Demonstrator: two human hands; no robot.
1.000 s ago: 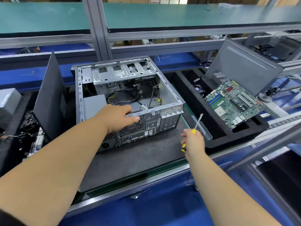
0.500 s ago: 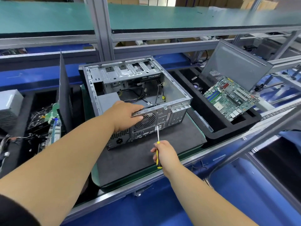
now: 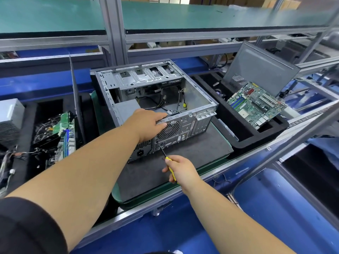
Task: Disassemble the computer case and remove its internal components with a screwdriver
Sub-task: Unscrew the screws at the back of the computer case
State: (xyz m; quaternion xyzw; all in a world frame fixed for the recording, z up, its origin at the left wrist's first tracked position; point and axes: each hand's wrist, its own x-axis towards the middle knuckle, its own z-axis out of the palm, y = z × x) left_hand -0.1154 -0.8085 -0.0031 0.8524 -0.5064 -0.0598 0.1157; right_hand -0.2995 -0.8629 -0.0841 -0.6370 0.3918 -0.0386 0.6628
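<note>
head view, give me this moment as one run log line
left hand: grips rear top edge of computer case | right hand: holds screwdriver, tip at rear panel | motherboard: out, in black tray

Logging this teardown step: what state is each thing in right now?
Computer case: lying on its side, open, motherboard out.
Motherboard: removed, tilted in the right foam tray.
Screwdriver: tip at the case's rear panel.
Left hand: gripping the rear edge.
Right hand: gripping the screwdriver.

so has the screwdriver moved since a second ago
Yes. The screwdriver went from right of the computer case, pointing toward the tray, to the case's rear panel, tip just below the fan grille.
</note>
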